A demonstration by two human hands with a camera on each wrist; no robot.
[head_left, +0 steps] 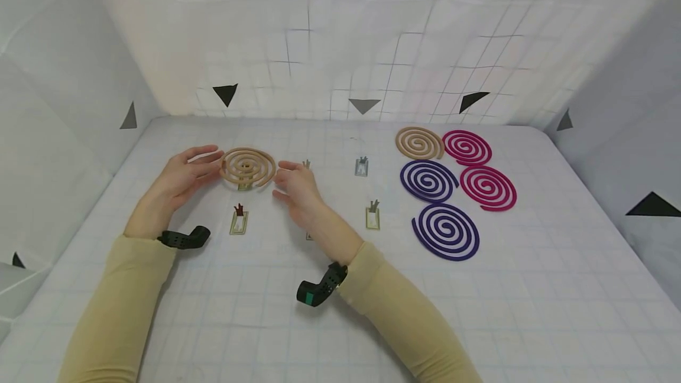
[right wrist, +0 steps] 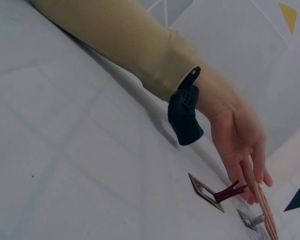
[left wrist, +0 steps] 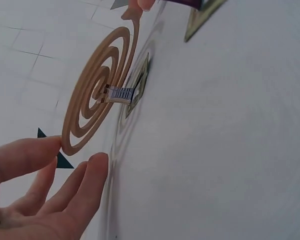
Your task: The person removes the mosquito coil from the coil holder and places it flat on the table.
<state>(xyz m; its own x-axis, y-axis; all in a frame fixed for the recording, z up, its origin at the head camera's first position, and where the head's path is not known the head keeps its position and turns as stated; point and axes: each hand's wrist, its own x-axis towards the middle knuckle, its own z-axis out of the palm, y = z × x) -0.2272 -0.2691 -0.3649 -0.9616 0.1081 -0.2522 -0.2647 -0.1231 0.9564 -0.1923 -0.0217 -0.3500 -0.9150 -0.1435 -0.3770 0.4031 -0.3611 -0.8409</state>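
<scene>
A tan spiral coil sits level over a small metal stand, whose upright prong meets the coil's centre. My left hand is at the coil's left edge. In the left wrist view one of its fingertips touches the rim, while the other fingers extend loosely below. On the opposite side is my right hand, fingers extended and fingertips right at the coil's edge. The right wrist view shows this hand from the side, beside the thin edge of the coil.
Nearer me stands a plate with a red clip. Two more stands, one farther back and one nearer, are right of my right hand. At right lie a tan coil, two magenta coils and two purple coils.
</scene>
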